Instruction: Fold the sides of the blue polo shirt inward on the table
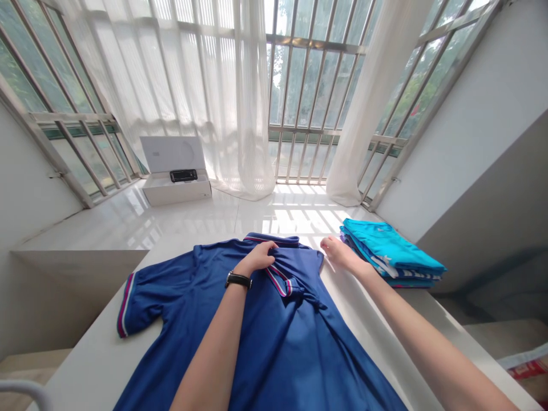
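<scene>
A navy-blue polo shirt lies spread on the white table, its collar towards the window. One short sleeve with a red, white and dark striped cuff sticks out at the left. The right side is folded inward, and its striped cuff rests on the body of the shirt. My left hand, with a black-strapped watch at the wrist, is closed on the folded cloth just below the collar. At the folded right shoulder edge, my right hand has its fingers curled together; whether cloth is between them is hidden.
A stack of folded clothes, bright blue on top, stands right of my right hand. On the tiled sill is an open white box with a black device on it. White curtains hang before barred windows.
</scene>
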A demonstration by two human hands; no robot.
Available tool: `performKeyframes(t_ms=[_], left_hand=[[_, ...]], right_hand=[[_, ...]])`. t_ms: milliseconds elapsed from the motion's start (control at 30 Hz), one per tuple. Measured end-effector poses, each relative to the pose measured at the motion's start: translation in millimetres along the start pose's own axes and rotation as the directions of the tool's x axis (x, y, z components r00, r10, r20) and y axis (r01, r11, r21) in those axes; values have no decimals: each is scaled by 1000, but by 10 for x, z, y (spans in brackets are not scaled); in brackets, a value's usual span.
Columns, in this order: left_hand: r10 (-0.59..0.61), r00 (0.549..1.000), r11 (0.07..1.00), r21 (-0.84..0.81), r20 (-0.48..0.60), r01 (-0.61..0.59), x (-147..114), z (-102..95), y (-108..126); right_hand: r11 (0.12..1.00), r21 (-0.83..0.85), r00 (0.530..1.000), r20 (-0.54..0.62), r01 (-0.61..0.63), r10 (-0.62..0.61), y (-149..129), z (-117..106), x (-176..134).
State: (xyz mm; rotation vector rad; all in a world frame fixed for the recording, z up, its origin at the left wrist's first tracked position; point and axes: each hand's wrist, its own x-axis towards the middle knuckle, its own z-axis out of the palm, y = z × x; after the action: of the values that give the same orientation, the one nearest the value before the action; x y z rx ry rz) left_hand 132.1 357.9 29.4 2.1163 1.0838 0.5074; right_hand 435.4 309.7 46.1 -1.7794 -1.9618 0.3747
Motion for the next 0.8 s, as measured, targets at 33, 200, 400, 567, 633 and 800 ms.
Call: performKeyframes(t_ms=[33,200,400,567,633,800], left_hand=[[-5,1000,1000,8,-25,5,7,9,-14],[-14,992,997,79,-128,24,30,-27,-52],[58,994,980,194,-89,-40,83,81,19],[34,998,949,315,-49,-16,36,245,40],[-8,995,929,367,-100,44,-20,282,29],[-46,983,896,427,-179,120,-50,347,101]], right_hand=[[1000,-6,1000,-15,-4,4,-43,3,-110],[994,65,996,33,-89,87,-308,43,-1156],[958,79,960,62,-277,273,-506,205,-2365],[940,78,939,-65,-333,338,-599,375,-2751],[924,159,931,-54,-349,361,-566,364,-2883],[822,413,896,-32,-391,442,-418,240,-3182]])
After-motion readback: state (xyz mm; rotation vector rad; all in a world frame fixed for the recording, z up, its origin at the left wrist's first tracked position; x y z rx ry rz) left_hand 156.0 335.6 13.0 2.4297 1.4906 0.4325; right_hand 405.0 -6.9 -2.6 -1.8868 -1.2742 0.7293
